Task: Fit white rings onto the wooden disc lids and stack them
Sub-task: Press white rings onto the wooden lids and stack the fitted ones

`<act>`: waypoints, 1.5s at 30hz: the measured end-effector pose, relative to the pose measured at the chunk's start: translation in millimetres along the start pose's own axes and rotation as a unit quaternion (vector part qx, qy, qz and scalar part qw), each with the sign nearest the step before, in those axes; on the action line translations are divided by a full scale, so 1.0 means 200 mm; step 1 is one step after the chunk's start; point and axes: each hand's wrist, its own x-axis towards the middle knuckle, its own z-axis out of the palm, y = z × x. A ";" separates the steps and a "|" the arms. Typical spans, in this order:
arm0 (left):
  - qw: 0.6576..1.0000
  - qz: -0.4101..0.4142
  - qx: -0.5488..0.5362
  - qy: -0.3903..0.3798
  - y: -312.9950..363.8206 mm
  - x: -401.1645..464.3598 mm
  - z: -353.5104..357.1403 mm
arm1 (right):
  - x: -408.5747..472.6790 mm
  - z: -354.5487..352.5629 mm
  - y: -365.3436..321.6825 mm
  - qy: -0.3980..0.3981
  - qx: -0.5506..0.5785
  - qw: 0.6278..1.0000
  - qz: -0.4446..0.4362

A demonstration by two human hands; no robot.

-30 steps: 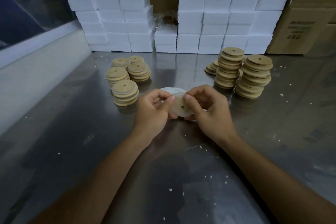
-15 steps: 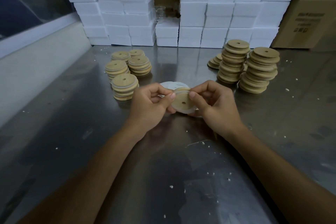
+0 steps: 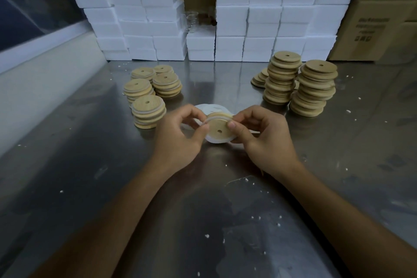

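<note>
A wooden disc lid with a small centre hole is held between both hands just above the metal table. My left hand pinches its left edge and my right hand pinches its right edge. A white ring sits around the lid's rim. Behind the hands lies a small pile of white rings. Short stacks of ringed lids stand to the left. Taller stacks of plain lids stand to the right.
White foam boxes are stacked along the back of the table, with cardboard boxes at the right. A white ledge runs along the left side. Small white crumbs are scattered over the table.
The lid between my hands has turned slightly and the white ring now shows along its lower left rim. The camera has dipped a little.
</note>
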 end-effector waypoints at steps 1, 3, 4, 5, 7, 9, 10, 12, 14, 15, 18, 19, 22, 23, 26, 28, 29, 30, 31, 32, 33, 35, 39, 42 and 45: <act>0.999 0.038 0.023 0.003 0.01 -0.01 0.00 | 0.00 0.00 0.00 -0.001 -0.025 1.000 -0.015; 0.996 0.079 0.035 0.008 0.03 -0.02 0.01 | -0.01 0.00 0.00 -0.001 -0.060 0.998 -0.037; 0.996 0.085 0.034 0.009 0.03 -0.01 0.02 | -0.01 -0.01 0.00 -0.001 -0.069 0.997 -0.043; 0.996 0.087 0.035 0.008 0.04 -0.01 0.02 | -0.02 -0.01 -0.01 -0.003 -0.076 0.996 -0.046; 0.997 0.076 0.033 0.005 0.04 -0.01 0.02 | -0.02 -0.01 -0.01 -0.009 -0.086 0.995 -0.046; 0.998 0.052 0.027 0.010 0.03 -0.01 0.01 | -0.02 -0.01 -0.02 -0.012 -0.078 0.996 -0.033; 0.999 0.044 0.029 0.014 0.03 0.00 0.01 | -0.02 -0.01 -0.03 -0.012 -0.067 0.997 -0.021; 0.999 0.030 0.030 0.020 0.01 0.00 0.01 | -0.01 -0.01 -0.02 -0.007 -0.042 0.999 0.009; 0.999 -0.001 0.009 0.031 0.00 0.01 0.01 | 0.00 -0.01 -0.01 -0.003 -0.023 0.999 0.039; 0.999 -0.016 -0.002 0.037 0.00 0.01 0.01 | 0.01 -0.01 -0.01 -0.004 -0.016 0.999 0.048; 0.998 -0.033 -0.014 0.042 -0.01 0.01 0.02 | 0.02 -0.01 0.00 -0.010 -0.004 0.998 0.056; 0.998 -0.033 -0.014 0.042 0.00 0.01 0.02 | 0.02 -0.01 0.00 -0.009 0.004 0.998 0.060; 0.998 -0.037 -0.016 0.042 0.00 0.01 0.03 | 0.02 -0.03 0.00 -0.004 0.071 0.993 0.094; 0.998 -0.042 -0.019 0.041 0.00 0.01 0.03 | 0.02 -0.03 0.00 -0.005 0.097 0.990 0.107; 0.997 -0.057 -0.030 0.045 -0.01 0.01 0.04 | 0.03 -0.04 -0.01 -0.013 0.147 0.980 0.131; 0.996 -0.061 -0.034 0.049 -0.02 0.01 0.04 | 0.03 -0.04 -0.01 -0.019 0.155 0.978 0.137; 0.996 -0.065 -0.039 0.051 -0.02 0.01 0.04 | 0.03 -0.04 -0.01 -0.022 0.155 0.978 0.139; 0.995 -0.074 -0.046 0.051 -0.03 0.01 0.04 | 0.03 -0.04 -0.01 -0.026 0.153 0.978 0.141; 0.993 -0.087 -0.056 0.049 -0.03 0.01 0.04 | 0.03 -0.03 0.00 -0.029 0.149 0.978 0.142; 0.992 -0.098 -0.066 0.048 -0.04 0.01 0.05 | 0.03 -0.03 0.00 -0.031 0.146 0.979 0.140; 0.990 -0.105 -0.076 0.047 -0.04 0.01 0.05 | 0.03 -0.03 0.00 -0.030 0.144 0.979 0.138; 0.988 -0.113 -0.096 0.046 -0.04 0.01 0.05 | 0.03 -0.03 -0.01 -0.030 0.142 0.980 0.137; 0.986 -0.117 -0.114 0.032 -0.03 0.01 0.04 | 0.03 -0.03 -0.02 -0.058 0.132 0.978 0.148; 0.991 -0.090 -0.097 0.024 -0.01 0.00 0.05 | 0.03 -0.02 -0.03 -0.059 0.125 0.981 0.137; 0.998 -0.028 -0.051 0.024 0.01 0.00 0.05 | 0.02 -0.02 -0.03 -0.039 0.097 0.990 0.098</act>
